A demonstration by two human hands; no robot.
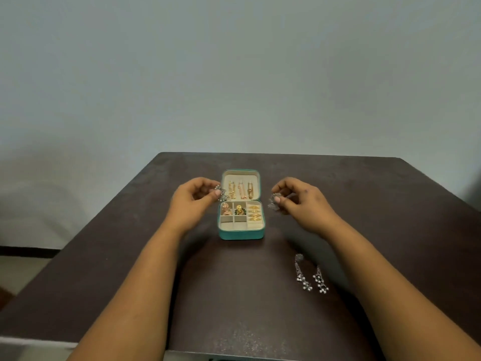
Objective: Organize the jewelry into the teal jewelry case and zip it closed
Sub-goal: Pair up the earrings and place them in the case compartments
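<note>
1. The teal jewelry case (241, 231) lies open in the middle of the dark table (104, 256)
2. The left hand (194, 198) pinches a silver earring (221, 194) beside the lid
3. The right hand (299, 199) pinches another silver earring (273, 201)
4. Two long silver earrings (311, 274) lie on the table, near the right forearm

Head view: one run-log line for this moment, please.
case: open, unzipped | left hand: pinches silver earring | right hand: pinches silver earring | dangly earrings: on table
</note>
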